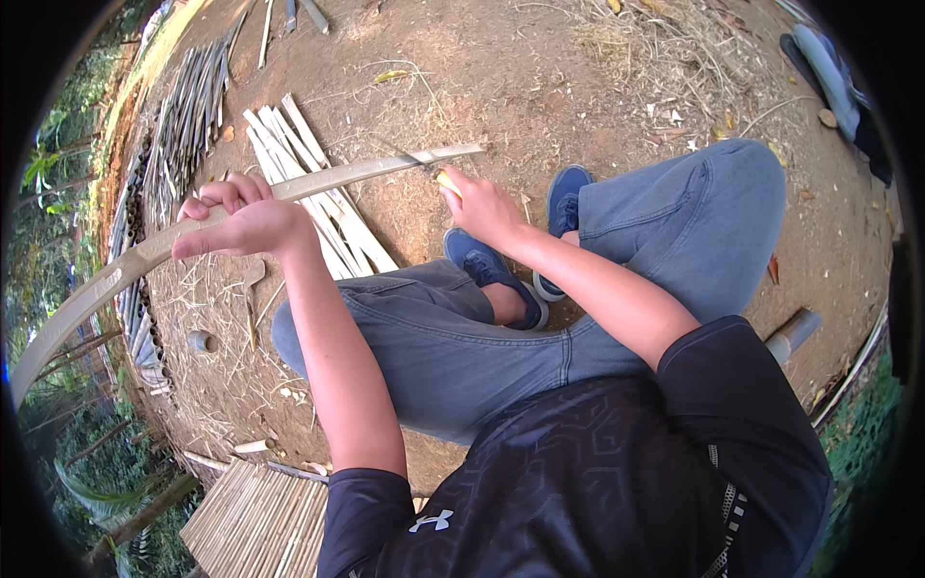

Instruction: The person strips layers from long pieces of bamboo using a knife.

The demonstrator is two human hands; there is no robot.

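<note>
A long pale bamboo strip (352,173) runs from the far left rim to above my shoes. My left hand (236,214) is closed around it, with the thumb along the near side. In my right hand (487,207) is a knife (447,181) with a yellow handle; its dark blade lies across the strip close to the right end. Most of the handle is hidden in my fist. Beneath the strip, several split bamboo slats (332,226) lie in a loose pile on the ground.
Dark thin sticks (193,116) are stacked at the far left. A short bamboo tube (202,340) and a flat wooden piece (253,275) lie left of my knee. A slatted bamboo panel (260,520) is at lower left, a cut bamboo section (795,332) at right. Dry straw (665,48) covers the far ground.
</note>
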